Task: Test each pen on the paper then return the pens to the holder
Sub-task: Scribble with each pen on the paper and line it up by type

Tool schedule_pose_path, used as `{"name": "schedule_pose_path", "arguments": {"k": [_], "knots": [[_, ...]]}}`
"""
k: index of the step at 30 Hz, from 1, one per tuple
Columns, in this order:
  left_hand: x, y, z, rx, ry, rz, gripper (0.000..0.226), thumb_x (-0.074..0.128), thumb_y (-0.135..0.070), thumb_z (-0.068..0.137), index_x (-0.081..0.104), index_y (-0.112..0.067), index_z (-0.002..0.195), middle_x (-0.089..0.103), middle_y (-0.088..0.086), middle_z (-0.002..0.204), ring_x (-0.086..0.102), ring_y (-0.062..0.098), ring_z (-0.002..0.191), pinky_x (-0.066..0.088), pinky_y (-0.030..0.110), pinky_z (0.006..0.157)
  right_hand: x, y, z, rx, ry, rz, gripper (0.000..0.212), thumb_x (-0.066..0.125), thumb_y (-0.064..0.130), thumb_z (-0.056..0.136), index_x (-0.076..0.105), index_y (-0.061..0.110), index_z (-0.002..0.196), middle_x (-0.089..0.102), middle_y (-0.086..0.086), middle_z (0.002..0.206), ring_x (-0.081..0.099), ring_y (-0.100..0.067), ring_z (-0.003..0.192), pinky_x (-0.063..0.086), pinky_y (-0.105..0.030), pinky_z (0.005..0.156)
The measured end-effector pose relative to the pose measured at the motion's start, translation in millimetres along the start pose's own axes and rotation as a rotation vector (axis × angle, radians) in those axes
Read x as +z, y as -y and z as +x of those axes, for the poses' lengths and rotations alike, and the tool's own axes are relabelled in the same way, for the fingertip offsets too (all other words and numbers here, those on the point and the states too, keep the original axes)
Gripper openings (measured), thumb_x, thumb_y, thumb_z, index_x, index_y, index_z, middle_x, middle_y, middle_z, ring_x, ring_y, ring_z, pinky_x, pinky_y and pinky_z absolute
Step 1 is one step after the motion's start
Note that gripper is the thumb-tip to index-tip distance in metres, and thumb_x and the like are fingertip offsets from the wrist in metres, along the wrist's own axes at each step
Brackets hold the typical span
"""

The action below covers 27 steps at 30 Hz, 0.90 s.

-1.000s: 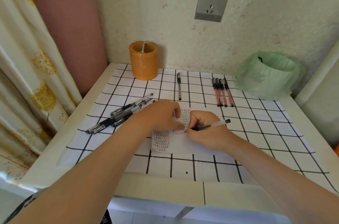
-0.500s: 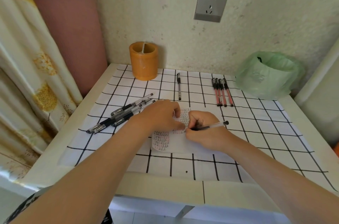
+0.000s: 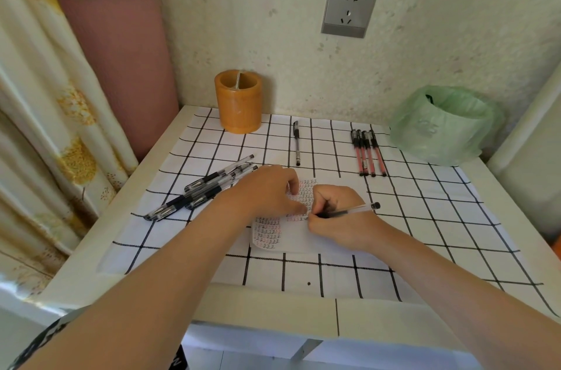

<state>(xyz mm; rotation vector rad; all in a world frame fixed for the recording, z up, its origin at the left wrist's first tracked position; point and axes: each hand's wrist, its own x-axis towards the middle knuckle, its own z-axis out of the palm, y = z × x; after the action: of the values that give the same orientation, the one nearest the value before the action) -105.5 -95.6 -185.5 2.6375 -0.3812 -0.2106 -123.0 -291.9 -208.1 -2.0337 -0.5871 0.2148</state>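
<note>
Over on your left, a heap of black pens [image 3: 206, 190] lies slantwise on the checked table [image 3: 455, 218], barrels touching. They look light, smooth and round, so I'd expect them to roll if nudged. Take each one at the dark rubber sleeve near the tip, where it should slip least. Behind them the orange holder [image 3: 238, 105] stands upright against the wall, well apart from your hands, with a divider down its middle.

Now your left hand [image 3: 267, 190]: it lies flat on the paper [image 3: 291, 233] and pins it, gripping nothing. Good, because that thin sheet would likely slide or crumple under a stroke. Beyond it a lone pen [image 3: 297, 143] lies pointing away from you.

Your right hand [image 3: 340, 221] pinches the pen [image 3: 349, 212] down at its grip. The tip sits at the paper just beside your left fingertips, and the capped end points right. Keep the pressure light, as a fine tip could snag thin paper.

Further right, four red pens [image 3: 368, 154] lie side by side, close to the green bag [image 3: 440, 124].
</note>
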Motion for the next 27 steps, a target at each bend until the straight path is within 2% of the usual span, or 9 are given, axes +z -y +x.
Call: {"name": "schedule_pose_path", "arguments": {"k": [3, 6, 11, 15, 19, 24, 27], "knots": [[-0.4, -0.2, 0.0, 0.003, -0.003, -0.003, 0.035, 0.076, -0.055, 0.072, 0.058, -0.033, 0.091, 0.053, -0.015, 0.091, 0.053, 0.009, 0.086, 0.051, 0.033, 0.077, -0.8, 1.1, 0.0, -0.002, -0.005, -0.001, 0.017, 0.066, 0.003, 0.072, 0.052, 0.011, 0.065, 0.053, -0.006, 0.063, 0.045, -0.012, 0.057, 0.036, -0.028, 0.051], [-0.4, -0.5, 0.1, 0.000, -0.001, -0.010, 0.034, 0.077, -0.052, 0.073, 0.058, -0.032, 0.093, 0.052, -0.014, 0.091, 0.052, 0.009, 0.086, 0.049, 0.031, 0.075, 0.1, 1.4, -0.8, -0.011, -0.025, 0.003, 0.020, 0.066, 0.001, 0.073, 0.052, 0.012, 0.065, 0.050, 0.000, 0.062, 0.043, -0.010, 0.056, 0.035, -0.025, 0.050], [0.6, 0.2, 0.4, 0.001, -0.004, -0.009, 0.034, 0.077, -0.054, 0.072, 0.056, -0.034, 0.091, 0.053, -0.014, 0.093, 0.053, 0.010, 0.088, 0.050, 0.033, 0.077, 1.1, 1.7, -0.3, -0.011, -0.022, -0.008, 0.016, 0.064, 0.007, 0.069, 0.049, 0.013, 0.065, 0.047, 0.007, 0.060, 0.039, -0.010, 0.054, 0.033, -0.025, 0.050], [0.8, 0.3, 0.5, -0.002, 0.000, -0.008, 0.034, 0.076, -0.055, 0.072, 0.056, -0.034, 0.091, 0.052, -0.014, 0.091, 0.052, 0.010, 0.086, 0.049, 0.033, 0.076, 0.3, 2.1, -1.6, -0.023, -0.021, 0.016, 0.019, 0.065, 0.001, 0.074, 0.052, 0.012, 0.066, 0.050, -0.001, 0.063, 0.042, -0.010, 0.055, 0.034, -0.025, 0.050], [0.6, 0.1, 0.1, -0.005, -0.005, -0.014, 0.035, 0.077, -0.054, 0.071, 0.057, -0.034, 0.091, 0.053, -0.014, 0.092, 0.053, 0.009, 0.086, 0.050, 0.032, 0.076, -0.1, 2.5, -0.4, 0.001, 0.003, 0.001, 0.014, 0.065, 0.007, 0.072, 0.052, 0.012, 0.066, 0.051, 0.004, 0.060, 0.043, -0.010, 0.055, 0.036, -0.028, 0.051], [0.1, -0.1, 0.2, -0.003, -0.003, -0.013, 0.034, 0.077, -0.055, 0.071, 0.056, -0.035, 0.090, 0.053, -0.014, 0.091, 0.053, 0.008, 0.084, 0.050, 0.032, 0.074, 0.0, 2.8, -0.7, 0.014, 0.012, 0.018, 0.014, 0.065, 0.008, 0.072, 0.053, 0.011, 0.067, 0.053, -0.003, 0.063, 0.044, -0.013, 0.056, 0.037, -0.030, 0.051], [0.1, -0.5, -0.2, -0.004, -0.001, -0.017, 0.034, 0.077, -0.055, 0.071, 0.056, -0.035, 0.089, 0.054, -0.014, 0.092, 0.053, 0.008, 0.084, 0.049, 0.031, 0.073, 0.0, 4.6, -0.9, 0.027, 0.008, 0.002, 0.014, 0.065, 0.009, 0.070, 0.052, 0.011, 0.067, 0.051, 0.002, 0.061, 0.043, -0.012, 0.055, 0.035, -0.029, 0.051]]}}
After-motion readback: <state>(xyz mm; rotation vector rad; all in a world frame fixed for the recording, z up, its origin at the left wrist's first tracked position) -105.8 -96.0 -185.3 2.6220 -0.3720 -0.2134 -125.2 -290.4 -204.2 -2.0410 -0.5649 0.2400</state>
